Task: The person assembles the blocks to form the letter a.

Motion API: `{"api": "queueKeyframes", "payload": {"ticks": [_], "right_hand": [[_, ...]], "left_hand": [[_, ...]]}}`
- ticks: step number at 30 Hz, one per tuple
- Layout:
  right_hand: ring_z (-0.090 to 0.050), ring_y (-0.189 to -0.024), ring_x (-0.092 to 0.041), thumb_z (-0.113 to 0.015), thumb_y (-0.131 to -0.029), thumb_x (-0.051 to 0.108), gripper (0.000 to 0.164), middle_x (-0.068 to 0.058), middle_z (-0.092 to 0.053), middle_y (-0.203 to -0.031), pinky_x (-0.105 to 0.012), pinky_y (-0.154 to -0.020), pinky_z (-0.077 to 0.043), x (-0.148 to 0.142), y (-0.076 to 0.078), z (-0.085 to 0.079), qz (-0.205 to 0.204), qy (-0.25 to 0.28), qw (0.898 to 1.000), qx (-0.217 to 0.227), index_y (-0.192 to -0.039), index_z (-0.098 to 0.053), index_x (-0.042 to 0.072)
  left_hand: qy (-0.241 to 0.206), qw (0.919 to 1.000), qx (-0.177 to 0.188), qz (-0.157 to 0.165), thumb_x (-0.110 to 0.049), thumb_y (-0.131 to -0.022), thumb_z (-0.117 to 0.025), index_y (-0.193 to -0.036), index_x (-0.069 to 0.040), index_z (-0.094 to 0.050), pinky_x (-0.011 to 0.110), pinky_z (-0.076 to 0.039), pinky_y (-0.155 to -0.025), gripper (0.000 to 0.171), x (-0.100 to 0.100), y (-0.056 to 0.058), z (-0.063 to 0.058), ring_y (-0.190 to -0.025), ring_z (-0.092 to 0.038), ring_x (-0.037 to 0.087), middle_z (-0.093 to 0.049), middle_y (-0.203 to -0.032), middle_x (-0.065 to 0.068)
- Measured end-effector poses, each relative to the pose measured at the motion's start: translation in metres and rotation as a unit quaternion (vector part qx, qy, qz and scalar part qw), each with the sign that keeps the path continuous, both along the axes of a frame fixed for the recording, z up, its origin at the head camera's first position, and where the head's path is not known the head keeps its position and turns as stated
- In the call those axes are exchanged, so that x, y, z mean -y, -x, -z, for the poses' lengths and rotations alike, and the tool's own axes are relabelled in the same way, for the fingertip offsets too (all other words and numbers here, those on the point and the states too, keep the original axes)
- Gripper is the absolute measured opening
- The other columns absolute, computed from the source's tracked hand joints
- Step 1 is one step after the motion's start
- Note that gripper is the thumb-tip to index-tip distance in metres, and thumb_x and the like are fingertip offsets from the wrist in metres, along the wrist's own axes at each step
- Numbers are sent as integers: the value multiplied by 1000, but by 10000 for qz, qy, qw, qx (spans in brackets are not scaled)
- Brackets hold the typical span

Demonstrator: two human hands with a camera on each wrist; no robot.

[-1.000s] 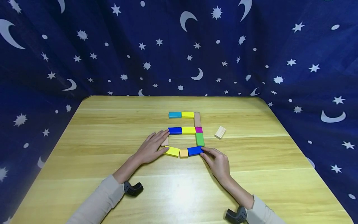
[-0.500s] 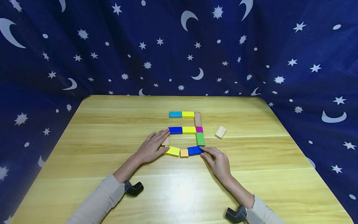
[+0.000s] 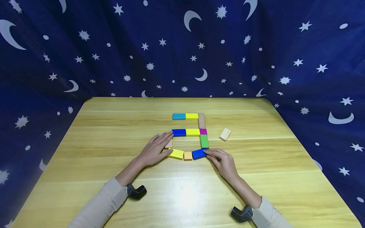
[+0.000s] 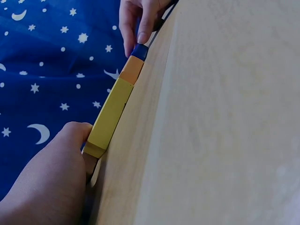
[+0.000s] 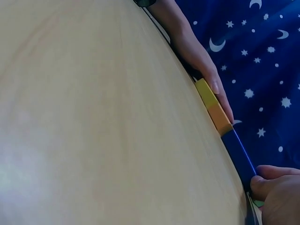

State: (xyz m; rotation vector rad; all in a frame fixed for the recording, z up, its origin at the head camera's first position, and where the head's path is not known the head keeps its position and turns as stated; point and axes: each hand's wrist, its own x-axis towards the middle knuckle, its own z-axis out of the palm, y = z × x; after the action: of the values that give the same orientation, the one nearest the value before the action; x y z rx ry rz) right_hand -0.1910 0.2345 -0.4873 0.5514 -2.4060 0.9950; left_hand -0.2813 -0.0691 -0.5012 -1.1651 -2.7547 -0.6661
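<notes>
With thumb and fingers, my right hand (image 3: 225,163) pinches the right end of a blue block (image 3: 199,154) at the near right corner of a flat outline of blocks. The left hand (image 3: 154,151) lies with straight fingers along a pale wooden block (image 3: 169,144), its fingertips at the left end of another blue block (image 3: 178,133). Its thumb touches the near yellow block (image 3: 176,154). Between that yellow block and the held blue one sits a small orange block (image 3: 188,156). A green block (image 3: 204,141) and a small magenta block (image 3: 203,131) run up the right side.
Farther back are a yellow block (image 3: 193,132), a light brown block (image 3: 201,121), a second yellow block (image 3: 192,116) and a light blue block (image 3: 179,117). One loose natural-wood block (image 3: 225,134) lies to the right. A star-and-moon curtain (image 3: 182,47) hangs behind the table (image 3: 182,186).
My right hand has shifted very slightly right and away from me, and the pinched blue block has turned a little with it. The left hand and the other blocks look unchanged.
</notes>
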Motion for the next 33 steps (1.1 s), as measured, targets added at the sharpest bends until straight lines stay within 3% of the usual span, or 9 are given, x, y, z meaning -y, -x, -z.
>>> {"api": "queueKeyframes", "payload": {"ticks": [3, 12, 19, 33], "right_hand": [[-63, -78, -11, -70, -79, 0, 25, 1, -68, -96, -15, -56, -44, -1, 0, 0, -12, 12, 10000, 67, -102, -73, 11], [-55, -67, -6, -68, -84, 8, 21, 1, -68, -97, -13, -52, -38, -1, -1, 1, 25, -1, 9996, 280, -103, -72, 12], [-55, -67, -6, -68, -83, 8, 20, 1, -68, -97, -12, -51, -37, -1, 0, 1, 58, -46, 9997, 221, -103, -72, 12], [-63, -78, -10, -70, -81, 8, 19, 0, -69, -95, -11, -56, -41, 1, -1, -1, 110, -69, 9999, 70, -100, -73, 10]], "left_hand": [[5, 10000, -1, 6, -52, -95, -34, -148, -14, -20, 43, -9, -111, 67, 0, 0, 0, -138, -15, 21, -15, -153, -2], [7, 10000, 10, 20, -53, -95, -33, -148, -14, -20, 44, -9, -111, 67, 0, -1, -1, -138, -15, 22, -15, -153, -2], [25, 10000, 5, 27, -53, -95, -34, -148, -13, -20, 43, -9, -111, 67, 0, 0, -1, -138, -16, 22, -14, -153, -2], [5, 10000, 25, 14, -53, -95, -33, -148, -14, -20, 42, -8, -111, 67, 0, 0, -1, -138, -15, 21, -14, -153, -3]]}}
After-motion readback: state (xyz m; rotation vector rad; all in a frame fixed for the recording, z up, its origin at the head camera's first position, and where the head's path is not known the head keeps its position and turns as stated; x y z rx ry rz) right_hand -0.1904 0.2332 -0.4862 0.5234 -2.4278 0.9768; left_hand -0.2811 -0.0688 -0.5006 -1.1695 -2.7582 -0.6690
